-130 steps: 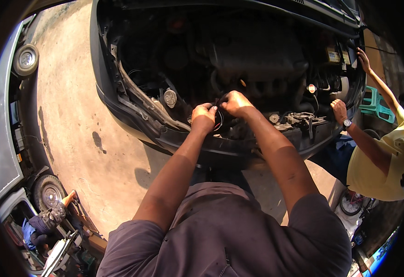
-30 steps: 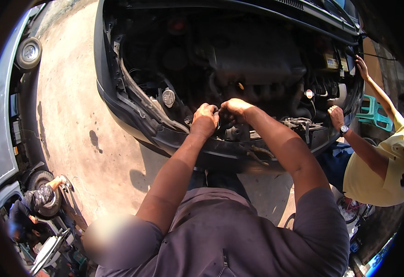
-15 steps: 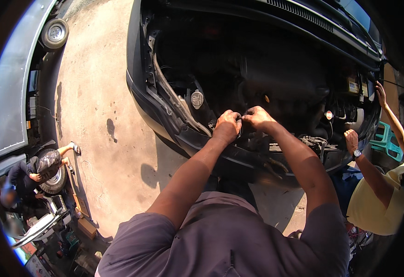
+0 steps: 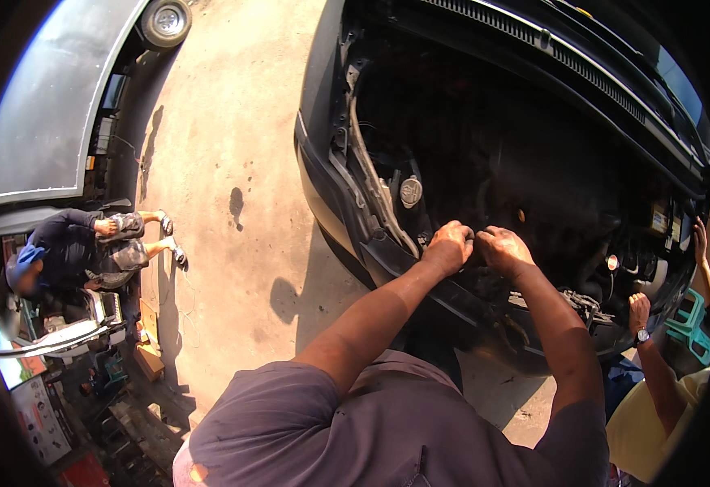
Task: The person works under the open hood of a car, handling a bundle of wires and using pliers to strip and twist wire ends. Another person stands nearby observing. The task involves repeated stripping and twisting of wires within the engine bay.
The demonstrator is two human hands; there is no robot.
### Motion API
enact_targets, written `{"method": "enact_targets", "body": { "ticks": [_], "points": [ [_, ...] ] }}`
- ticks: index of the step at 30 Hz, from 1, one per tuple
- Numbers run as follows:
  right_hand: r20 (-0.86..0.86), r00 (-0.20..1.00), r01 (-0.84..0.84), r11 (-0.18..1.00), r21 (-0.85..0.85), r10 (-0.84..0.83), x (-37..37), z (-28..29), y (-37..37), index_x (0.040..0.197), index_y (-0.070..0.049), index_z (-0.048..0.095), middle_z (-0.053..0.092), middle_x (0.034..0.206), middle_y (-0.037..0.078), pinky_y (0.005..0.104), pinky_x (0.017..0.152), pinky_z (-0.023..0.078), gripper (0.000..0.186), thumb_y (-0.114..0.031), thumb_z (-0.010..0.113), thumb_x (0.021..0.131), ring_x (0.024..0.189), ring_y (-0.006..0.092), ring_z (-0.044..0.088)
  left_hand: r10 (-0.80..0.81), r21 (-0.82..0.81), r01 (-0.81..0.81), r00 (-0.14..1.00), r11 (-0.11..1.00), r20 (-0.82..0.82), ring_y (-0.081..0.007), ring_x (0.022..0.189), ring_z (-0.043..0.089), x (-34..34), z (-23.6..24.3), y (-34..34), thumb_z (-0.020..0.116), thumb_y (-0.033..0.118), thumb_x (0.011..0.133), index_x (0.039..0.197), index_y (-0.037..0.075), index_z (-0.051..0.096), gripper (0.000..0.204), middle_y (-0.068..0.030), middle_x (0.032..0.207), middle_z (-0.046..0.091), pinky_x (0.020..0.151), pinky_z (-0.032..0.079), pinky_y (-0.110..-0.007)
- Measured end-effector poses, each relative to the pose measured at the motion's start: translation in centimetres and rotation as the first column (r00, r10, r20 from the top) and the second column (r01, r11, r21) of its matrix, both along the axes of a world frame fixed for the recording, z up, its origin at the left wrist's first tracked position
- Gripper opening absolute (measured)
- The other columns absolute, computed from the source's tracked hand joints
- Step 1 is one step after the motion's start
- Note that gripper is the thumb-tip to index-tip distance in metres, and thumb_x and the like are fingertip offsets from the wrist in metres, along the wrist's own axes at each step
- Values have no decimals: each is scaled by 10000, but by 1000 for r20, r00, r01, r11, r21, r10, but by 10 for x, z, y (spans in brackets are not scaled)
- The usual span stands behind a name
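Both my arms reach over the front edge of a car's open engine bay (image 4: 493,122). My left hand (image 4: 450,248) is closed at its front left, with a small dark piece showing at the fingertips that I cannot make out. Close beside it my right hand (image 4: 504,251) is also closed, its fingertips turned down into the shadow. Whatever it holds is hidden. A round silvery cap (image 4: 411,191) stands left of my hands. Beyond my right hand, a small yellow-orange loop (image 4: 521,216) shows against the dark engine.
At right, a co-worker in yellow (image 4: 655,434) rests a hand with a watch (image 4: 642,334) on the car's front edge, near a teal plastic stool (image 4: 690,329). Another person (image 4: 75,243) sits at left by a grey truck (image 4: 55,89). Concrete ground (image 4: 233,146) lies between the vehicles.
My view has turned left, so the car and my hands appear farther right. My hands have drawn slightly apart. The seated person now leans back more upright.
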State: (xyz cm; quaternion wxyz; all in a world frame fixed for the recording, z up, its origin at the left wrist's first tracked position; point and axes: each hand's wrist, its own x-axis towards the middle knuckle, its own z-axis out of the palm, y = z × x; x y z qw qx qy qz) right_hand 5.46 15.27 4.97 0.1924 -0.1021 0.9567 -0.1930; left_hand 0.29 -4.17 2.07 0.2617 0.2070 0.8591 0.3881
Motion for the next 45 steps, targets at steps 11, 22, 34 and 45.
{"method": "enact_targets", "body": {
  "ticks": [11,22,34,45],
  "points": [
    [-80,971,202,954,-224,-224,2,-2,-3,1094,-25,733,732,1136,196,434,964,585,183,-93,690,930,1056,349,727,30,41,-31,999,999,28,-374,1162,653,2,-1,-1,738,165,944,1068,53,750,167,-150,1150,658,1026,546,-463],
    [897,60,991,133,-1,-439,-19,-1,-8,1003,-46,776,687,793,52,367,597,498,209,-198,637,968,655,210,638,-46,82,52,996,995,-79,-362,1085,683,-1,2,-2,751,154,908,1044,53,765,170,-151,1072,692,954,566,-460],
    [-129,991,-20,1000,14,22,1,21,0,1125,-93,746,755,1141,97,412,963,590,237,-127,708,893,1106,307,731,-10,117,20,996,993,-89,-375,1006,695,-7,3,-1,774,140,887,1009,47,773,153,-152,1026,707,905,571,-472],
    [811,386,905,349,-242,-439,-18,16,-9,1115,-13,747,714,841,93,386,638,549,268,-216,586,1048,706,200,680,23,161,-3,992,987,-122,-379,974,703,-6,2,-1,780,130,873,982,30,770,149,-157,975,721,876,570,-471]
  ]
}}
